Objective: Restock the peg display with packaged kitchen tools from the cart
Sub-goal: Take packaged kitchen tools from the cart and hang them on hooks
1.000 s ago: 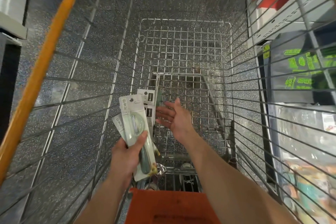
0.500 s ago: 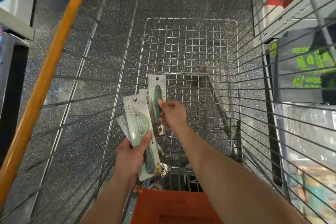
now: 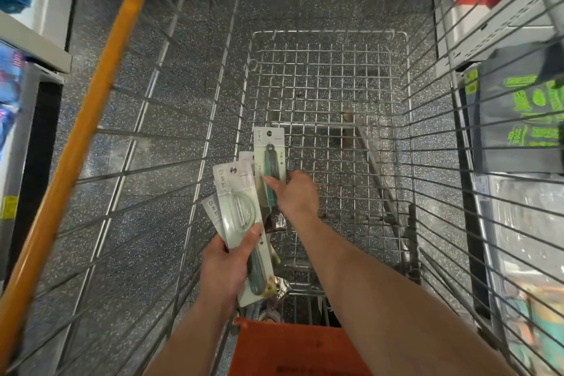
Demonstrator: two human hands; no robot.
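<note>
Overhead, through the head camera I am watching from afar, a person's two bare arms reach down into a wire shopping cart (image 3: 329,40) standing on a speckled dark floor (image 3: 171,76). The left hand (image 3: 225,268) grips a fan of carded kitchen tools (image 3: 236,214) near the cart's left wall. Its thumb is pressed across the front card, a clear-blistered peeler with a dark handle. I count at least three cards in the fan, the rear ones mostly hidden. The right hand (image 3: 297,195) holds a single carded tool (image 3: 269,156) upright just beside the fan, its fingers (image 3: 273,184) pinching the card about midway, the hang-hole end pointing away from the person. Both packs are held above the cart's mesh bottom. An orange handle bar (image 3: 100,94) runs diagonally along the left, an orange-red plastic flap (image 3: 293,348) sits at the cart's near end, and green-lettered dark packs (image 3: 531,107) stand on store shelving to the right.
</note>
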